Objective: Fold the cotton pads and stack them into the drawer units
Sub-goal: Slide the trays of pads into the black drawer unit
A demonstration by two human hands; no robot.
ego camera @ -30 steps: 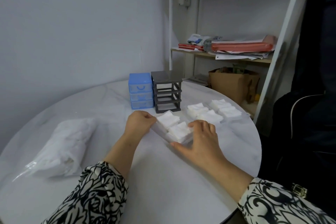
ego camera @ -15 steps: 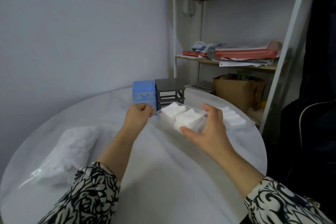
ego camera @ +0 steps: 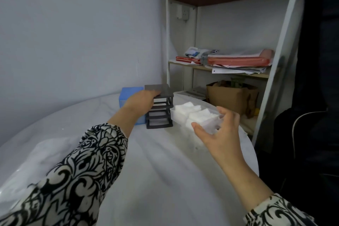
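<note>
Folded pads [ego camera: 190,111] lay in a clear drawer [ego camera: 211,124] held just above the tabletop [ego camera: 161,161], to the right of the grey frame [ego camera: 159,106]. Right hand [ego camera: 218,132] cupped the drawer's near end, thumb under, fingers curled round its side. Left hand [ego camera: 141,100] rested on the frame's top near edge, fingers bent over it; whether it gripped, could not tell. Frame stood upright, slots empty, touching the blue unit [ego camera: 128,95] on its left. Plastic bag [ego camera: 36,161] of loose pads lay at the tabletop's left, well apart. Shelf [ego camera: 229,73] with papers behind.
</note>
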